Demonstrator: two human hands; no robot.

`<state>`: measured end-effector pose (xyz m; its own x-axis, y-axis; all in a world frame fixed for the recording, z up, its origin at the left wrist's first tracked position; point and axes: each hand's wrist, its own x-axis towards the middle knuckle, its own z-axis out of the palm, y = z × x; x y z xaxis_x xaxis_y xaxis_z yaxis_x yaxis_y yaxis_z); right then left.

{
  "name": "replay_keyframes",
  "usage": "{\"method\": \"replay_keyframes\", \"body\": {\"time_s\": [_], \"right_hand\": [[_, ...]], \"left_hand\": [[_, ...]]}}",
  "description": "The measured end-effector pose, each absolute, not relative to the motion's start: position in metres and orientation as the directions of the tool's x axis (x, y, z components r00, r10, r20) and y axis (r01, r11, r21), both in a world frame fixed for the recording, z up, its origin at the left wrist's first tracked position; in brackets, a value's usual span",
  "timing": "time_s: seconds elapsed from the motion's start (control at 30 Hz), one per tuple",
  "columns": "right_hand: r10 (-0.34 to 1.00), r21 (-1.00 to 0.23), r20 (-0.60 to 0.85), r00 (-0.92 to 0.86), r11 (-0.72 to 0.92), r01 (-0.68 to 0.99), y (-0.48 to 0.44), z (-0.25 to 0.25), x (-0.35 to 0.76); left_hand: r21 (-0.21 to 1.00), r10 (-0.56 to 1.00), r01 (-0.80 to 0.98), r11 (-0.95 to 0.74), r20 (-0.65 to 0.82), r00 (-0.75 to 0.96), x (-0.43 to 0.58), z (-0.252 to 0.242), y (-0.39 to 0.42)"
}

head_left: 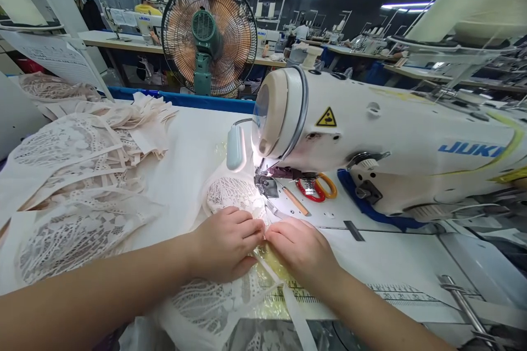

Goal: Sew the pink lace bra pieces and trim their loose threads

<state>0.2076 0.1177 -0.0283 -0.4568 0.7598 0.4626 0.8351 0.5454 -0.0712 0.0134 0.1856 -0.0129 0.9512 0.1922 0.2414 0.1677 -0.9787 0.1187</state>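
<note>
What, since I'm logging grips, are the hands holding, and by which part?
Left hand and right hand pinch white lace fabric along its edge; exact contact is hidden.

Head view, facing forward-down, hands (228, 244) close

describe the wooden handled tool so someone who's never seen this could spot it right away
Start at the big white JUKI sewing machine and look beneath its long horizontal body. Just beyond the person's right hand, a slim tool with a wooden handle lies slantwise. Its straight tan handle sets it apart from the red loop and orange loop beside it.
</note>
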Motion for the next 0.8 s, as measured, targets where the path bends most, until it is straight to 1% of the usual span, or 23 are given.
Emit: {"method": "replay_keyframes", "body": {"time_s": [0.13, 0.33, 0.4, 0.6, 0.8], "right_hand": [[0.743, -0.020, 0.459, -0.486, 0.556, 0.831, 0.123, -0.026, 0.207], [0.680, 0.044, 0.544, -0.491, 0.562, 0.826, 0.135, -0.027, 0.205], [0.671, 0.065, 0.551, -0.497, 0.559, 0.827, 0.139, -0.028, 0.204], [0.670, 0.138, 0.525, -0.524, 0.541, 0.830, 0.151, -0.025, 0.201], [0.688, 0.201, 0.499, -0.526, 0.499, 0.843, 0.158, -0.022, 0.197]], "left_hand": [[0.122, 0.147, 0.118, -0.986, 0.267, 0.952, 0.015, -0.011, 0.196], [0.107, 0.096, 0.065, -0.992, 0.313, 0.945, 0.016, -0.011, 0.214], [0.107, 0.079, 0.047, -0.993, 0.317, 0.945, 0.016, -0.011, 0.220], [0.111, 0.061, 0.024, -0.993, 0.343, 0.937, 0.019, -0.012, 0.235], [0.087, 0.042, 0.012, -0.996, 0.346, 0.937, 0.021, -0.012, 0.248]]}}
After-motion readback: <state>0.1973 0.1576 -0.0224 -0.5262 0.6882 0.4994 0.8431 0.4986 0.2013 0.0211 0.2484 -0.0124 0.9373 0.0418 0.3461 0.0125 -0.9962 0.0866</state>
